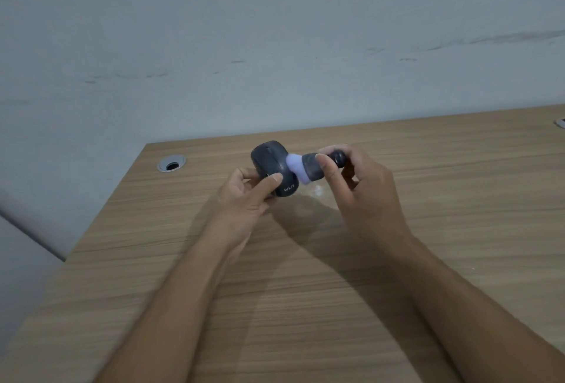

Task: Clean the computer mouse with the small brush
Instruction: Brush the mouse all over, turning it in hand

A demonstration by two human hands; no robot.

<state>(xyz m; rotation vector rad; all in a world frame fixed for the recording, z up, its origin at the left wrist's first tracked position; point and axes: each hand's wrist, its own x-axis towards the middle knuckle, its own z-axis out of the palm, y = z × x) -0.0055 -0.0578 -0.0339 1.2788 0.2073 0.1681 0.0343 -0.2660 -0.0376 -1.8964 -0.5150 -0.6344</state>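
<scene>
Computer mouse: dark grey, held clear above the desk, tipped up on its side so its curved back faces the brush; pale lettering shows near its lower end.

Wall: pale grey, scuffed, fills the upper half of the view.

Desk: wood-grain top, runs up to the wall. A faint whitish smudge lies on it just below the brush.

Left hand: closed around the mouse from below and the left, thumb pressed against the near side of its shell, fingers curled behind it.

Right hand: gripping the small brush by its dark handle, thumb on the near side of the ferrule, fingers wrapped over the knob end.

Brush lies roughly level, pointing left. Its pale lilac bristles touch the right side of the mouse.

Cable grommet: round, silver-rimmed, set in the desk near the far left corner, well apart from the hands.
</scene>
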